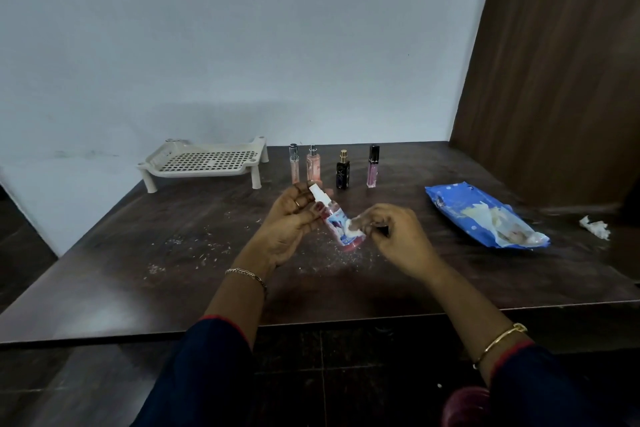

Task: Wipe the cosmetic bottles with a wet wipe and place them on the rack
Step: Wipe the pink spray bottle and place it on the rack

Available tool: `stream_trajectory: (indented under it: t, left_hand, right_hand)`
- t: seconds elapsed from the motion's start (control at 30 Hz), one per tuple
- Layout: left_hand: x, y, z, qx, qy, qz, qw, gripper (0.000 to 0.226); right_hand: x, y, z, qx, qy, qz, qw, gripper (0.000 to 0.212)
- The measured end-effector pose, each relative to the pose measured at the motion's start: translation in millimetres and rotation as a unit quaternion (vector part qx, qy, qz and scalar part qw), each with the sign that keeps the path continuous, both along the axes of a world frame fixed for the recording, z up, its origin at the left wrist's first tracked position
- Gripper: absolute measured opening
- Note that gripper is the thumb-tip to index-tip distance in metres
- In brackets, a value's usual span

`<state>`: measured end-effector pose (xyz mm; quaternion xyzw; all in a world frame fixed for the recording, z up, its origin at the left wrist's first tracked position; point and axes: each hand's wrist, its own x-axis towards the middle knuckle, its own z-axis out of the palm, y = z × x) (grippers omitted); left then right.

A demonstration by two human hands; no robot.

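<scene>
My left hand [292,222] grips a pink spray bottle [334,220] with a white cap and blue label, tilted above the table. My right hand [394,229] pinches a white wet wipe [356,230] against the bottle's lower body. Behind them stand a slim clear bottle [294,163], a pink perfume bottle [313,165], a black bottle with a gold top [343,170] and a lilac tube with a black cap [373,166]. The cream perforated rack [204,161] stands at the back left with nothing on it.
A blue wet-wipe pack [485,217] lies open at the right, with a crumpled white wipe [595,227] further right. The dark wooden table [138,253] carries white crumbs near the hands. A brown door [554,62] rises at the right, a pale wall behind.
</scene>
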<state>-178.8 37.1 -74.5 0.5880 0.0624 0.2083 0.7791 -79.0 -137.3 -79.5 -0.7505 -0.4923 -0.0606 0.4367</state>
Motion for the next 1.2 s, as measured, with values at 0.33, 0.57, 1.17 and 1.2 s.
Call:
stream_trajectory:
  t: [0.33, 0.57, 1.17, 1.2]
  left_hand:
    - [1.9, -6.4, 1.0, -0.005, -0.044, -0.013, 0.999, 0.036]
    - [-4.4, -1.5, 5.3, -0.11, -0.096, -0.019, 0.989, 0.032]
    - [3.2, -10.3, 5.2, -0.196, -0.063, 0.094, 0.974, 0.016]
    - [3.2, -10.1, 4.3, -0.201, -0.058, 0.096, 0.973, 0.017]
  right_hand:
    - [-14.0, 9.5, 15.4, 0.033, -0.049, 0.002, 0.998, 0.025]
    - [-1.7, 11.2, 2.6, 0.149, 0.374, 0.04, 0.915, 0.027]
    - [-22.3, 0.4, -0.1, 0.087, -0.242, -0.074, 0.964, 0.033]
    - [-22.1, 0.4, 0.1, 0.044, -0.319, -0.078, 0.944, 0.03]
